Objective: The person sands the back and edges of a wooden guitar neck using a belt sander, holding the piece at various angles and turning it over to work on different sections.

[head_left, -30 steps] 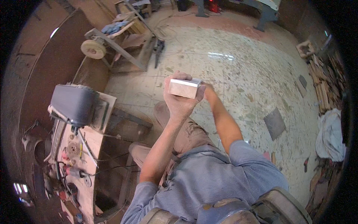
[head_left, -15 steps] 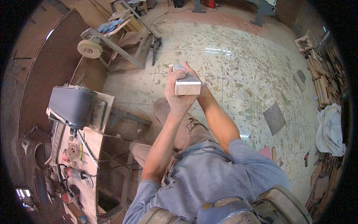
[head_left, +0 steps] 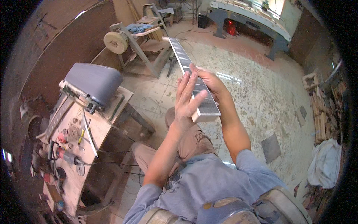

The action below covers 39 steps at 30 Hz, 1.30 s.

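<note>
I hold a long, narrow wooden board point(head_left: 185, 61) with a ridged grey face out in front of me, its far end pointing up and away. My right hand point(head_left: 209, 83) grips it from underneath and along its right edge. My left hand point(head_left: 186, 98) lies flat on the board's top face near the close end, fingers spread and straight. The near end of the board sits level with my knees.
A workbench point(head_left: 99, 130) at my left carries a belt sander with a grey housing point(head_left: 93, 80), hand tools and cables. A wooden stand with a round wheel point(head_left: 115, 42) is beyond it. A large machine point(head_left: 250, 16) stands at the back; wood scraps point(head_left: 322, 115) and a white cloth point(head_left: 324, 164) lie right.
The board has tilted from end-on toward me to lengthwise, so its full length shows. My left hand has opened and laid flat on its face. My head has dropped closer.
</note>
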Available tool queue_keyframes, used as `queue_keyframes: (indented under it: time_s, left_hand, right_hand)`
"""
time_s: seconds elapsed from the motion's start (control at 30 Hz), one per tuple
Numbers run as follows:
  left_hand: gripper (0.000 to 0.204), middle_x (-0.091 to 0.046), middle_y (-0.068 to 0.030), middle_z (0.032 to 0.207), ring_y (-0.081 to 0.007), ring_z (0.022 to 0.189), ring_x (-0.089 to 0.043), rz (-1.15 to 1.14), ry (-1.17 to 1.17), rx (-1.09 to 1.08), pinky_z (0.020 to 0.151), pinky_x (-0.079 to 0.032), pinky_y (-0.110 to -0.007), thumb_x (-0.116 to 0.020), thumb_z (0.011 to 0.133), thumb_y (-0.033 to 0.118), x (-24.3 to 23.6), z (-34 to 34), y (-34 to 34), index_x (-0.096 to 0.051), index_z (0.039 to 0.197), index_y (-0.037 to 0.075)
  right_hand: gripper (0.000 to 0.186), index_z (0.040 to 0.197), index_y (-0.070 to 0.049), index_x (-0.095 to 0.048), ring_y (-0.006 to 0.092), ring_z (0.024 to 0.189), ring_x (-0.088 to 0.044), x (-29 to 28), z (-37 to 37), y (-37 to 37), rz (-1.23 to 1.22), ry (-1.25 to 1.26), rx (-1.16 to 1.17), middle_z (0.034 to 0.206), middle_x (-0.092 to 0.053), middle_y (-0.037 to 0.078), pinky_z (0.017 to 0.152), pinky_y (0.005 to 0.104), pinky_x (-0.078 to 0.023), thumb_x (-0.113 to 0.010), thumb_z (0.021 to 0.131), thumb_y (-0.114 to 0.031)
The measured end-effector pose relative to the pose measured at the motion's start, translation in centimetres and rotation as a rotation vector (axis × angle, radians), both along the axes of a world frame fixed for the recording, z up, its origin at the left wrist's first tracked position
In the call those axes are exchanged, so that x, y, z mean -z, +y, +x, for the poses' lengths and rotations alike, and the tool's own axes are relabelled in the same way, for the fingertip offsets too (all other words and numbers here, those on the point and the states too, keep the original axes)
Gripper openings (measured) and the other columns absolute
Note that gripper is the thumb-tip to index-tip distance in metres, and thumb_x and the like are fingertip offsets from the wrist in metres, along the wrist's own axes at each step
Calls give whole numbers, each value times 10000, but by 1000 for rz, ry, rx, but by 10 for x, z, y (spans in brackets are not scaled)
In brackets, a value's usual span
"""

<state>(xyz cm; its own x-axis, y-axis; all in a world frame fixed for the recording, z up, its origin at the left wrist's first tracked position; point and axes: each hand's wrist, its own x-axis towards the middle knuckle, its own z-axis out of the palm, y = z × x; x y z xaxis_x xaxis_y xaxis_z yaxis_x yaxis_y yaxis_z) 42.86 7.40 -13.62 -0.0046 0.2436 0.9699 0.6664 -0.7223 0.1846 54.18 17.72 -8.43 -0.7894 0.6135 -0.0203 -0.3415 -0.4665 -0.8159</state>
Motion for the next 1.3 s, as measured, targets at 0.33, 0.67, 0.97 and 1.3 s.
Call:
queue_keyframes:
  time_s: [0.33,0.67,0.97,1.3]
  left_hand:
    - [657,-472,-272,1521,-448,1427,-450,42,-121,-261,1165,-409,-525,-790,723,6,-1,-34,-63,-630,1332,192]
    - [501,-579,-286,1346,-322,1124,-687,118,-270,-497,972,-588,-415,-635,862,-72,-30,-111,-165,-549,1354,-38]
    - [473,-616,-211,1322,-251,1025,-702,21,-642,-637,902,-583,-354,-585,848,-94,52,-123,-236,-624,1315,-31]
    - [472,-662,-193,1217,-343,1049,-657,-303,-1009,-759,945,-528,-419,-605,824,10,186,-108,-272,-635,1295,1]
  right_hand:
    - [369,1241,-63,-616,41,656,-629,-106,-80,-46,611,-83,-115,918,-682,-3,589,195,-508,-582,1066,-386]
    - [380,1249,-5,-652,43,722,-630,-184,-221,-46,1049,-220,-223,960,-708,25,660,204,-502,-711,944,-223]
    - [352,1065,30,-740,202,781,-686,-184,-365,-15,1501,-620,-145,900,-737,109,761,367,-531,-756,836,-237]
    - [347,1126,28,-727,218,844,-707,-169,-420,-29,1819,-974,-72,923,-747,113,806,366,-535,-725,853,-185]
